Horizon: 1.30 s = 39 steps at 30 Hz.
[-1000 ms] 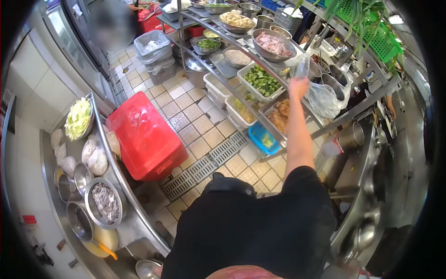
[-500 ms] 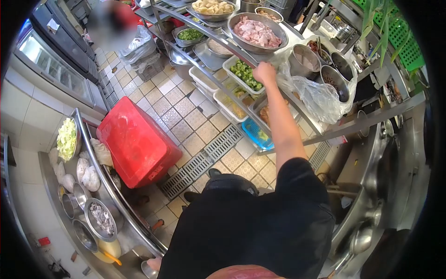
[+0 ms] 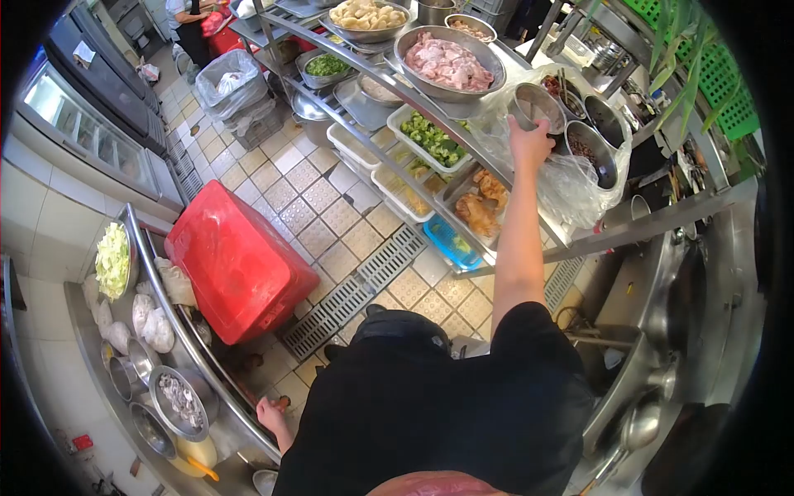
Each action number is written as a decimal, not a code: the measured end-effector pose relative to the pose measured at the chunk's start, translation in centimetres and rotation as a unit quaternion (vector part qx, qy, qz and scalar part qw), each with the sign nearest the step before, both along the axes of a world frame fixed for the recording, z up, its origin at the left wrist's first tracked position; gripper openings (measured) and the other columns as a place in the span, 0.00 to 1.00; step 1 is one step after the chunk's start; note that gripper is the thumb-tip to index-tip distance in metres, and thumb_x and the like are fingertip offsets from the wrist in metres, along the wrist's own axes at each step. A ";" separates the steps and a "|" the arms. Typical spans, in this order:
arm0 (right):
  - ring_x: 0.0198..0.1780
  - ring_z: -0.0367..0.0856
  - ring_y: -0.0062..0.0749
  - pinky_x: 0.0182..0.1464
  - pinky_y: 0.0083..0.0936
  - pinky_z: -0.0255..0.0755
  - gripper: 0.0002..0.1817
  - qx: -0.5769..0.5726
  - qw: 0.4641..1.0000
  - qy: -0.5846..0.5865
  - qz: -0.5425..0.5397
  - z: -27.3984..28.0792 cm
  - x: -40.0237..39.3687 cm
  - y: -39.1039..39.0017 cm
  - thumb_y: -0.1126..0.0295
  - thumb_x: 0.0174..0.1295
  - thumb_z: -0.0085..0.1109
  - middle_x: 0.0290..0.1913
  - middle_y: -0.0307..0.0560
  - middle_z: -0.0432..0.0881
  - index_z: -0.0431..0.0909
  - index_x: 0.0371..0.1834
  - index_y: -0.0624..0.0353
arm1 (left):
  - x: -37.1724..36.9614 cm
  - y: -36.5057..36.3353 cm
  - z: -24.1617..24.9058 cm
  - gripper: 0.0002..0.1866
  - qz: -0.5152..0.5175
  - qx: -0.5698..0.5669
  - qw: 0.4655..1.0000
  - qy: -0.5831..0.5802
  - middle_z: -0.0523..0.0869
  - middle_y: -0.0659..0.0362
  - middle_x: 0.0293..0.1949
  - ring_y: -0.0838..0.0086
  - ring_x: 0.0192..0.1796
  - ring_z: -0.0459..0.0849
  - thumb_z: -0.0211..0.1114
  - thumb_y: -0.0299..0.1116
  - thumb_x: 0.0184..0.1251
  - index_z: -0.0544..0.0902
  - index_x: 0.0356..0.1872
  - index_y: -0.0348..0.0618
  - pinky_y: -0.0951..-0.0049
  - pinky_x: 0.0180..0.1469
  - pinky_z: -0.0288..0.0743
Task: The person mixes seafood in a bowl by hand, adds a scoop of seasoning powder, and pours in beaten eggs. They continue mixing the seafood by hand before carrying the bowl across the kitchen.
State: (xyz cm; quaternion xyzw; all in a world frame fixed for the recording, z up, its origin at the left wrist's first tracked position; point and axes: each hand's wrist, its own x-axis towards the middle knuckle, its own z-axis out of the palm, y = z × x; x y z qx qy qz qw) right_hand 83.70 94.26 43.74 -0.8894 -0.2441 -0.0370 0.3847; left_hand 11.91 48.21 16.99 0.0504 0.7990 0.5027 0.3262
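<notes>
My right hand (image 3: pixel 530 146) is at the near rim of a round metal container (image 3: pixel 539 109) on the upper shelf, its fingers closed on the rim. Next to it stand a container of dark, peppercorn-like pieces (image 3: pixel 582 142) and one with red pieces (image 3: pixel 552 85), with clear plastic (image 3: pixel 571 194) around them. A large bowl of raw meat (image 3: pixel 447 63) sits to the left. My left hand (image 3: pixel 271 413) hangs by the edge of the left counter, fingers loosely bent and apart, with nothing visible in it.
Broccoli (image 3: pixel 430 139) and browned meat (image 3: pixel 477 212) are on the lower shelf. A red bin (image 3: pixel 240 260) stands on the tiled floor. Bowls, including one of grey pieces (image 3: pixel 180 400), line the left counter (image 3: pixel 240 426). Another person (image 3: pixel 188 29) stands at the far top left.
My right hand has moved right, from the shelf's front rail beside the broccoli to the metal container. My left hand has come forward into fuller view by the left counter.
</notes>
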 end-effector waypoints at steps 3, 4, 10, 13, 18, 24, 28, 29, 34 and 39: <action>0.63 0.73 0.65 0.62 0.47 0.71 0.43 0.000 1.000 -0.004 -0.013 -0.3 0.8 0.8 0.37 0.48 0.72 0.61 0.74 0.71 0.74 0.63 0.50 | 2.3 5.5 2.9 0.08 -0.076 0.044 0.996 -0.035 0.77 0.64 0.25 0.81 0.20 0.72 0.60 0.36 0.76 0.80 0.41 0.42 0.79 0.19 0.65; 0.64 0.72 0.65 0.61 0.47 0.71 0.41 0.017 1.000 -0.010 -0.021 -1.0 1.0 1.2 0.36 0.48 0.72 0.62 0.73 0.72 0.76 0.60 0.51 | 2.8 7.0 3.8 0.08 -0.111 0.046 0.992 -0.023 0.78 0.64 0.25 0.82 0.20 0.72 0.60 0.35 0.76 0.80 0.41 0.42 0.79 0.20 0.66; 0.71 0.67 0.62 0.64 0.50 0.69 0.31 0.037 0.994 -0.100 -0.003 -1.9 2.7 1.6 0.36 0.52 0.69 0.68 0.65 0.72 0.84 0.47 0.51 | 4.4 11.0 6.9 0.09 -0.206 0.061 0.977 -0.016 0.79 0.64 0.27 0.83 0.24 0.74 0.58 0.36 0.79 0.81 0.43 0.42 0.80 0.26 0.69; 0.75 0.61 0.58 0.73 0.53 0.53 0.26 0.046 0.989 -0.141 0.009 -0.4 0.5 0.4 0.41 0.52 0.72 0.70 0.71 0.69 0.84 0.43 0.49 | 6.0 11.9 9.5 0.08 -0.212 0.051 0.976 -0.017 0.80 0.65 0.28 0.84 0.25 0.74 0.59 0.35 0.78 0.81 0.43 0.41 0.81 0.27 0.70; 0.75 0.61 0.59 0.75 0.54 0.49 0.25 0.138 0.963 -0.225 0.053 0.7 -0.5 -1.3 0.44 0.49 0.75 0.71 0.69 0.68 0.83 0.38 0.53 | 7.1 13.0 10.6 0.07 -0.262 0.088 0.960 -0.042 0.81 0.65 0.29 0.84 0.26 0.74 0.60 0.33 0.77 0.82 0.45 0.41 0.82 0.29 0.69; 0.71 0.66 0.60 0.72 0.46 0.59 0.20 0.252 0.931 -0.174 0.196 6.1 -5.3 -6.4 0.62 0.46 0.80 0.69 0.66 0.70 0.76 0.31 0.60 | 8.5 15.4 12.7 0.07 -0.303 0.127 0.944 -0.030 0.82 0.65 0.30 0.85 0.27 0.75 0.61 0.31 0.75 0.82 0.45 0.39 0.83 0.30 0.70; 0.63 0.74 0.58 0.66 0.39 0.66 0.21 0.260 0.878 -0.142 0.377 8.5 -10.2 -9.1 0.75 0.40 0.80 0.66 0.61 0.73 0.72 0.28 0.61 | 9.8 19.0 17.3 0.08 -0.335 0.184 0.922 0.061 0.81 0.63 0.28 0.83 0.26 0.75 0.61 0.31 0.75 0.82 0.43 0.36 0.80 0.29 0.69; 0.64 0.74 0.57 0.66 0.39 0.66 0.21 0.253 0.865 -0.104 0.421 8.6 -11.9 -9.6 0.75 0.39 0.80 0.66 0.62 0.73 0.72 0.28 0.61 | 10.4 20.3 19.4 0.07 -0.347 0.212 0.910 0.084 0.79 0.63 0.28 0.83 0.26 0.73 0.60 0.29 0.75 0.81 0.41 0.36 0.80 0.29 0.67; 0.70 0.70 0.63 0.73 0.48 0.57 0.20 0.213 0.732 0.006 0.647 5.8 -21.5 -10.2 0.73 0.35 0.81 0.71 0.72 0.67 0.75 0.25 0.60 | 13.2 24.5 30.9 0.04 -0.390 0.311 0.762 0.414 0.86 0.54 0.36 0.64 0.39 0.83 0.66 0.22 0.64 0.86 0.38 0.36 0.69 0.44 0.77; 0.73 0.65 0.67 0.78 0.57 0.44 0.18 0.161 0.574 0.013 0.802 2.2 -34.2 -12.6 0.67 0.38 0.81 0.70 0.76 0.66 0.77 0.24 0.58 | 12.8 25.4 32.6 0.07 -0.445 0.277 0.631 0.571 0.87 0.60 0.38 0.62 0.47 0.81 0.71 0.31 0.58 0.88 0.37 0.46 0.61 0.52 0.77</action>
